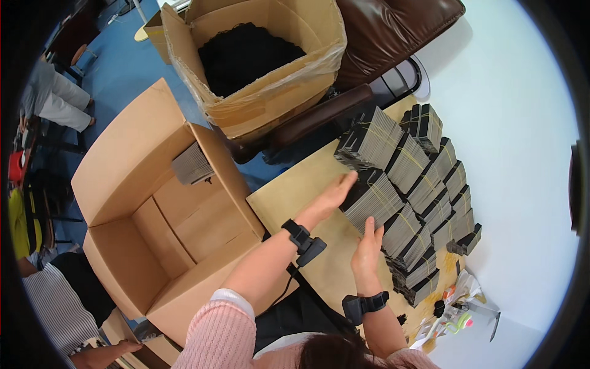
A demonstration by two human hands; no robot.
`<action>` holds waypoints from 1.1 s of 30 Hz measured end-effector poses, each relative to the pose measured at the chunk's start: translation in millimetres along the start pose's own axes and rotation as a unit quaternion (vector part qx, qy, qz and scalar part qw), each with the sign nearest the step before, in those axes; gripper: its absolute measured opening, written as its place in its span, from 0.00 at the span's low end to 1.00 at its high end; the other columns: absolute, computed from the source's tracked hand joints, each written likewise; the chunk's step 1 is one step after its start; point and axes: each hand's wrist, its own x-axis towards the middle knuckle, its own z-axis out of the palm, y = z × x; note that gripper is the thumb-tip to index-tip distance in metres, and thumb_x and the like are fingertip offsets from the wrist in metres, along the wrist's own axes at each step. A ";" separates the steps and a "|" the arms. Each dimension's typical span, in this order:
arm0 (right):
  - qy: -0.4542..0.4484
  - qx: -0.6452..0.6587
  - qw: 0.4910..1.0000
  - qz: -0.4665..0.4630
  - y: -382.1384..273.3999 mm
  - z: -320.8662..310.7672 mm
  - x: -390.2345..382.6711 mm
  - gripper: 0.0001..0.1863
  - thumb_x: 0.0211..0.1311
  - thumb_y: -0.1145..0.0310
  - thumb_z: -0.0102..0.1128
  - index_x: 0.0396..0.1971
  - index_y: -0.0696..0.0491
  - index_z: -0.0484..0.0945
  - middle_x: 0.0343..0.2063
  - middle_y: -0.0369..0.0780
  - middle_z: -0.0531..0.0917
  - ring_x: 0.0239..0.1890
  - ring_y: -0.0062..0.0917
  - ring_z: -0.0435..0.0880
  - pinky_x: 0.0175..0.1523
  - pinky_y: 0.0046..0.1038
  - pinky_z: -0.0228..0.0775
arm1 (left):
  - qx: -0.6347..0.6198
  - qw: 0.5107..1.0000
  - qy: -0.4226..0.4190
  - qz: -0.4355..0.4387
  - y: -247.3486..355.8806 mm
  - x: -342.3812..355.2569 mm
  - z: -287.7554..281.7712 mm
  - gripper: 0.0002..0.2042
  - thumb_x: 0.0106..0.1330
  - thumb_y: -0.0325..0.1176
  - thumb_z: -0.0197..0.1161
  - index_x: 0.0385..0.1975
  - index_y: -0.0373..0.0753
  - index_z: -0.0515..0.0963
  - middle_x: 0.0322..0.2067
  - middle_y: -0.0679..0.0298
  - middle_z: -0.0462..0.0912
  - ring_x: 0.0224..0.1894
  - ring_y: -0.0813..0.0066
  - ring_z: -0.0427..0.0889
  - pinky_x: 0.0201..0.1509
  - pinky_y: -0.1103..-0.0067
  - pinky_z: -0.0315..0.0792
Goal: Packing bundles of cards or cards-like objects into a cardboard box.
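Head view: the left hand (337,192) lies at the near-left end of a banded bundle (373,200), fingers stretched out and close together; from where I stand I can't tell whether it pinches anything. The right hand (367,251) is at the bundle's lower edge, thumb and fingers loosely spread, fingertips touching it or just beside it.

That bundle sits on the table (289,184), at the front of a pile (433,206) of similar ones against the wall (504,123). It looks like many thin grey, dark-edged pieces packed tight, so I'd judge it dense and rather heavy for its bulk. Each piece is probably stiff, but the stack could fan or slip, as only thin yellow bands seem to bind it. I'd take it by both ends, palms pressing inward, never by the bands.

Left of the table stands an open carton (123,166), a grey stack (193,165) inside against its side. Beyond it, a taller box (276,104) holds black stuff (249,55), next to a brown leather seat (393,31).
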 end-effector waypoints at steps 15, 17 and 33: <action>-0.139 0.237 0.962 -0.004 68.4 -11.0 23.2 0.48 0.63 0.35 0.43 0.69 0.54 0.39 0.70 0.38 0.45 0.72 0.30 0.39 0.73 0.38 0.29 | 0.116 0.979 0.163 -0.027 -32.2 46.9 6.9 0.33 0.68 0.56 0.46 0.54 0.26 0.69 0.50 0.51 0.76 0.51 0.65 0.74 0.53 0.74 0.68; -0.141 0.213 0.967 -0.007 71.5 -15.8 25.5 0.46 0.62 0.35 0.43 0.69 0.51 0.41 0.69 0.37 0.49 0.70 0.29 0.44 0.72 0.38 0.33 | 0.166 0.968 0.185 -0.026 -31.2 46.2 9.9 0.34 0.68 0.56 0.47 0.54 0.25 0.69 0.49 0.50 0.76 0.51 0.64 0.74 0.54 0.74 0.68; -0.142 0.255 0.956 0.019 69.5 -12.8 22.2 0.35 0.62 0.40 0.51 0.59 0.50 0.61 0.53 0.32 0.69 0.52 0.24 0.65 0.63 0.31 0.52 | 0.179 0.962 0.204 -0.030 -19.1 28.9 13.8 0.35 0.64 0.59 0.51 0.54 0.29 0.71 0.54 0.52 0.75 0.55 0.62 0.74 0.59 0.70 0.67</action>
